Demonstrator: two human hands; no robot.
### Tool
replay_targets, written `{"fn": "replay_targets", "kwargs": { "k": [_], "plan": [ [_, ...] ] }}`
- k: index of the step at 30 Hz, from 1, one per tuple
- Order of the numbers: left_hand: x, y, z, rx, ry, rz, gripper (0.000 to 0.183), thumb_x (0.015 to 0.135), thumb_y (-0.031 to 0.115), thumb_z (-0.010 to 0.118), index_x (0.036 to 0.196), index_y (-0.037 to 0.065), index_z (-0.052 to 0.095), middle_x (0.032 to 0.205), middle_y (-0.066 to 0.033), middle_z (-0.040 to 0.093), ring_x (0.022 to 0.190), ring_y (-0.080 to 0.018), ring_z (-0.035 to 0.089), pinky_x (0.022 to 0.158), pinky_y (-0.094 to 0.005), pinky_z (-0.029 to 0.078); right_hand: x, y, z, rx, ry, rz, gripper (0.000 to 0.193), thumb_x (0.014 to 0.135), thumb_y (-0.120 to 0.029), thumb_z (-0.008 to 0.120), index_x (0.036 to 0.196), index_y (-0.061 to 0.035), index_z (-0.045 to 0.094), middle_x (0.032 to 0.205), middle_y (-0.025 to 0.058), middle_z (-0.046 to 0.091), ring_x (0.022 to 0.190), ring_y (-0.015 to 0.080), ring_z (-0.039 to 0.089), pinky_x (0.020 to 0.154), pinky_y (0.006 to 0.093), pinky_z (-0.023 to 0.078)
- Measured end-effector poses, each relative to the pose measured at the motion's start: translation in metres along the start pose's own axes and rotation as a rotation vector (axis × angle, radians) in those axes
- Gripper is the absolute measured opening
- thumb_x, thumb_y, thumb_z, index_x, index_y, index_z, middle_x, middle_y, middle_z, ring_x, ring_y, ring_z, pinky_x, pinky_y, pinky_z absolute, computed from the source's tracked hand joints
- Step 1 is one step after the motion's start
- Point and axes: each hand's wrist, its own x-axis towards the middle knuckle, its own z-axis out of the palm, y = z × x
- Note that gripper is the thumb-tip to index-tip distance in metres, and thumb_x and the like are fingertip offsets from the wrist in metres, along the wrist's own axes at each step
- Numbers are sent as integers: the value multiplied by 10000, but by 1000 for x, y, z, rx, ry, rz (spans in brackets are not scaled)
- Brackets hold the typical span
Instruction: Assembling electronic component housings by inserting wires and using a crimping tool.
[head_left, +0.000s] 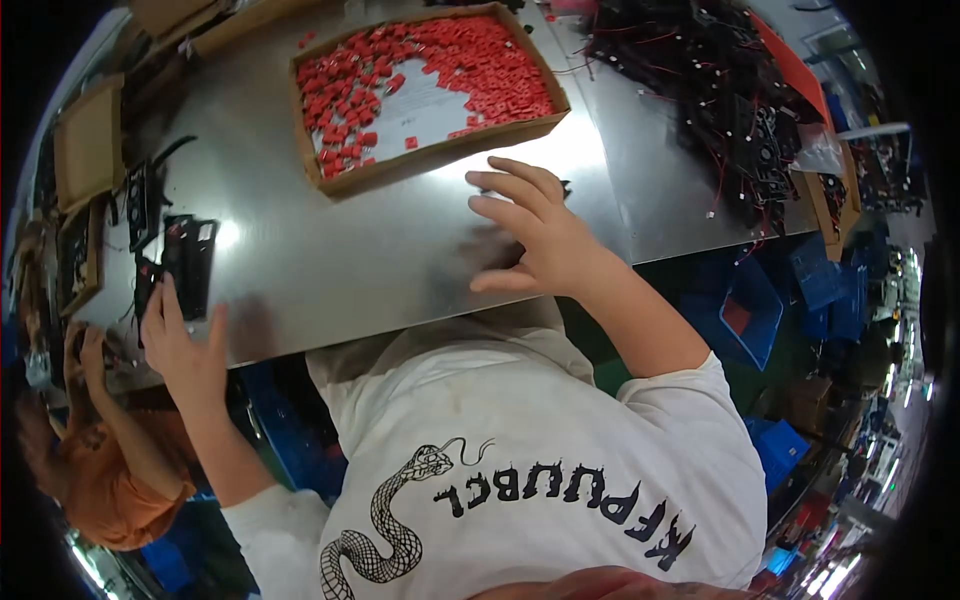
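My left hand point(187, 345) reaches to the left side of the metal table, fingers stretched and thumb apart. Its fingertips lie at the lower edge of a flat black rectangular part point(192, 262); whether they press on it I cannot tell. My right hand point(540, 225) hovers over the table's middle with its fingers spread and nothing visible in them. A small dark piece point(567, 187) shows just behind that hand, mostly hidden. Beyond it sits a shallow cardboard tray point(450, 152) with many small red parts point(500, 80), some standing as little blocks, others lying flat.
A heap of black fans with thin wires point(730, 100) covers the table's far right. More black parts point(143, 200) and an open cardboard box point(88, 150) stand at the left. A co-worker in an orange shirt point(125, 490) sits at lower left. Blue bins point(755, 315) are below the right edge.
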Motion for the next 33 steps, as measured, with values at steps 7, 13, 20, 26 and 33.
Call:
{"fn": "replay_targets", "kwargs": {
  "k": [7, 13, 20, 26, 33],
  "plan": [
    [-45, 67, 26, -549, -18, 204, 259, 790, 91, 783, 1032, 40, 707, 1021, -147, 641, 943, -349, 617, 843, -437, 497, -27, 124, -113, -869, 274, 726, 549, 787, -248, 826, 1275, -82, 637, 1301, 156, 632, 1218, 374, 587, 1045, 481, 473],
    [-35, 90, 32, -678, -46, 274, 188, 803, 57, 766, 980, 29, 707, 939, -130, 650, 859, -329, 615, 783, -413, 497, -101, 169, -208, -1070, -47, 1430, 675, 835, -389, 746, 1418, -126, 531, 1403, 180, 562, 1187, 418, 619, 993, 503, 519],
    [-26, 97, 31, -693, -4, 343, 171, 800, 49, 761, 963, 33, 710, 908, -118, 643, 846, -323, 607, 765, -415, 490, -139, 158, -216, -980, 344, 940, 389, 959, -309, 560, 1173, -16, 701, 1133, 210, 693, 1076, 386, 660, 926, 450, 524],
    [-27, 118, 15, -1031, -143, 187, 262, 856, 106, 752, 1090, 7, 690, 1076, -152, 686, 990, -315, 634, 888, -389, 494, -65, 72, -153, -739, 603, 411, 223, 868, -12, 684, 1085, 9, 729, 1019, 158, 739, 934, 290, 722, 865, 344, 554],
    [31, 160, -13, -1632, 310, 130, 985, 926, 600, 674, 1553, -21, 236, 1522, -247, 431, 1329, -346, 523, 1099, -426, 409, 23, -44, -27, 130, 282, -403, 430, 729, -140, 813, 1108, 17, 682, 1011, 141, 697, 835, 314, 685, 695, 376, 572]
  ]
}}
